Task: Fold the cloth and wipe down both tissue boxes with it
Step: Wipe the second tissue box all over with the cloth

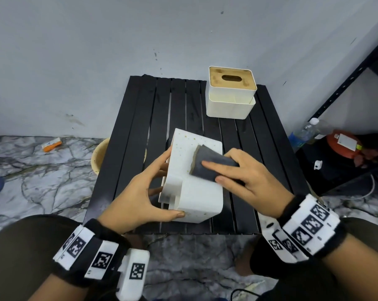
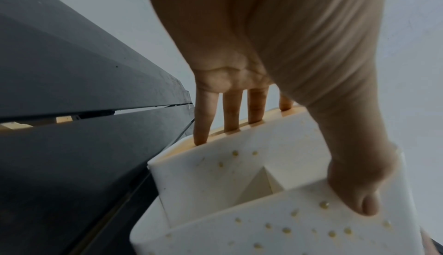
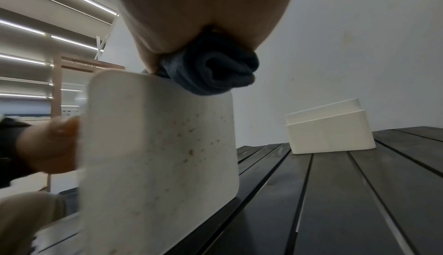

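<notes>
A white tissue box (image 1: 196, 192) speckled with yellowish spots lies tipped on its side near the front of the black slatted table (image 1: 140, 118). My left hand (image 1: 144, 192) grips its left side, fingers (image 2: 230, 111) tucked over the far edge and thumb (image 2: 359, 192) on the near face. My right hand (image 1: 244, 177) holds a folded dark grey cloth (image 1: 212, 161) and presses it on the box's upper face (image 3: 158, 145); the cloth (image 3: 215, 69) bunches under the palm. A second white tissue box (image 1: 231, 94) with a wooden lid stands upright at the table's far right corner (image 3: 330, 132).
A grey wall stands close behind the table. A black metal shelf (image 1: 346, 83) rises at the right, with a plastic bottle (image 1: 305, 133) and a red container (image 1: 344, 144) at its foot. A beige basin (image 1: 99, 157) sits under the table's left edge on the marble floor.
</notes>
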